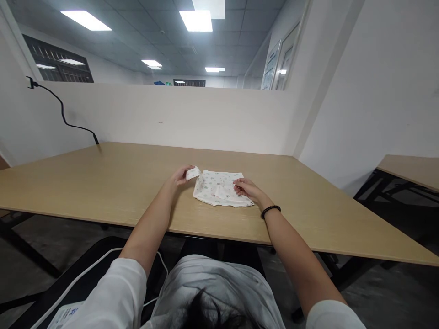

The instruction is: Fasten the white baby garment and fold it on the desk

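Note:
A white cloth [209, 185] with a small scattered print, which looks like a small folded garment, lies on the table near its front edge. My left hand [180, 175] is closed on a narrow strip at the cloth's left side, lifted off the table and bent over. On the right, my right hand [246, 187] rests over the cloth with its fingertips pinched together on the fabric. A folded-over flap shows at the cloth's lower middle. The exact kind of garment is not clear.
The wide wooden table [113, 183] ends at a white low wall [192, 116]. A black flexible phone stand [62, 109] rises at the back left. Another table [411, 167] stands to the right. A white cable [78, 276] runs over the black chair at lower left.

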`<state>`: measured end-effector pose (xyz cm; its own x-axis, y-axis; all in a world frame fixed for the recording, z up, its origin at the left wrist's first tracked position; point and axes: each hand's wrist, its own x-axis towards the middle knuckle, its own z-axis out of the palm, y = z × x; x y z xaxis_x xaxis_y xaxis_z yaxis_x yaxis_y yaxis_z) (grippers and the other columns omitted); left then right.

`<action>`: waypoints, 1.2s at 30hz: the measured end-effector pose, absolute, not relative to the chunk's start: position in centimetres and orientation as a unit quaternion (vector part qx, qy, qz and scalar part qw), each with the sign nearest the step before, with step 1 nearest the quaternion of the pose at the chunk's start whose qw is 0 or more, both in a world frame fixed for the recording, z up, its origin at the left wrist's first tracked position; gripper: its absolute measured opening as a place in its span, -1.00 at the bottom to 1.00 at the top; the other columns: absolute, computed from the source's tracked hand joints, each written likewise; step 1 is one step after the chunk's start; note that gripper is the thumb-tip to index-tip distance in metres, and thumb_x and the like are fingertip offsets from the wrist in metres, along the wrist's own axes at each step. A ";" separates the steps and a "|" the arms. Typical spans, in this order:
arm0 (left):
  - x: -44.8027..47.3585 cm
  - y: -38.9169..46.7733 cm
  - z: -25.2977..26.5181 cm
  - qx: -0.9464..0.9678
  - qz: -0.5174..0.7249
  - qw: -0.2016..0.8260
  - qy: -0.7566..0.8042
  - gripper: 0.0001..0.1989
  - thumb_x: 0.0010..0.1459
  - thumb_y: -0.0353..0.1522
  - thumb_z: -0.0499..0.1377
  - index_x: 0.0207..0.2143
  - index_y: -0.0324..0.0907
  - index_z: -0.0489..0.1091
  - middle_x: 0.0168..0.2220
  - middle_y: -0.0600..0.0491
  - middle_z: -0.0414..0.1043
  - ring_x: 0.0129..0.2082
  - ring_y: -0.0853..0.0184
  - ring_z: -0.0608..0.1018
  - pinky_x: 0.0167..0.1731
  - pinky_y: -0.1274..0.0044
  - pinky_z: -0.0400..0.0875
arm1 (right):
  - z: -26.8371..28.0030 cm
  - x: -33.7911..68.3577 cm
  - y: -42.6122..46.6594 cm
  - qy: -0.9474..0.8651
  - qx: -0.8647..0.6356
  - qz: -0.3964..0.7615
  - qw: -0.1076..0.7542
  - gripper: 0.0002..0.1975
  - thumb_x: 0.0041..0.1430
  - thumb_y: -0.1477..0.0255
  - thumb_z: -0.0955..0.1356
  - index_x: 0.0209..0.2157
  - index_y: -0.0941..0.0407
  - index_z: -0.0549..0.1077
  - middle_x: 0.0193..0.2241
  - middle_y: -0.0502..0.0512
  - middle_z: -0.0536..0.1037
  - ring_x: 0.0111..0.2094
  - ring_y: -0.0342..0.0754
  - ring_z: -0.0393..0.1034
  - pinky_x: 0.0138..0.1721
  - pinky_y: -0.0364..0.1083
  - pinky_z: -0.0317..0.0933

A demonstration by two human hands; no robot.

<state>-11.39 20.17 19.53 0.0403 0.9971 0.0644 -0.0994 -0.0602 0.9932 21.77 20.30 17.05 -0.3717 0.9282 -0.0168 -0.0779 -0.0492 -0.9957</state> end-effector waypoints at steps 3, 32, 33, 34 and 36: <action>-10.3 19.9 19.6 0.489 0.534 0.561 0.402 -0.91 0.11 -0.40 0.24 -0.34 -0.22 0.38 -0.33 -0.03 0.54 -0.21 0.24 0.62 -0.11 0.46 0.56 | 17.1 22.0 20.4 -0.541 -0.355 0.630 0.429 -0.85 0.13 0.39 0.45 -0.28 0.13 0.46 -0.52 0.05 0.52 -0.56 -0.15 0.40 -0.57 -0.21 0.34; -5.4 18.6 15.8 0.757 0.362 0.251 0.482 -0.48 0.05 -0.19 0.28 0.06 -0.17 0.40 0.19 -0.18 0.38 0.23 -0.02 0.37 0.26 0.31 0.15 | 15.7 20.0 19.6 -0.792 -0.442 0.248 0.340 -0.77 -0.04 0.50 0.40 -0.28 0.07 0.38 -0.54 -0.14 0.44 -0.48 -0.15 0.32 -0.41 -0.19 0.13; -5.4 18.5 15.8 0.763 0.351 0.248 0.482 -0.46 0.06 -0.17 0.27 0.08 -0.17 0.39 0.20 -0.18 0.37 0.24 -0.02 0.35 0.26 0.31 0.14 | 15.7 20.0 19.6 -0.792 -0.434 0.250 0.349 -0.76 -0.05 0.52 0.38 -0.27 0.07 0.37 -0.54 -0.15 0.43 -0.49 -0.15 0.31 -0.41 -0.19 0.13; -5.4 18.4 15.8 0.768 0.343 0.245 0.482 -0.45 0.07 -0.15 0.26 0.09 -0.16 0.39 0.21 -0.18 0.36 0.25 -0.03 0.34 0.27 0.31 0.13 | 15.7 20.0 19.7 -0.792 -0.427 0.252 0.357 -0.75 -0.06 0.53 0.36 -0.26 0.07 0.37 -0.55 -0.16 0.43 -0.50 -0.16 0.29 -0.42 -0.19 0.12; -5.4 18.3 15.8 0.778 0.329 0.235 0.481 -0.44 0.09 -0.12 0.25 0.10 -0.16 0.39 0.22 -0.17 0.35 0.26 -0.03 0.33 0.27 0.32 0.11 | 15.8 20.0 19.8 -0.791 -0.416 0.253 0.371 -0.75 -0.07 0.54 0.34 -0.27 0.08 0.37 -0.56 -0.16 0.41 -0.52 -0.17 0.27 -0.44 -0.19 0.10</action>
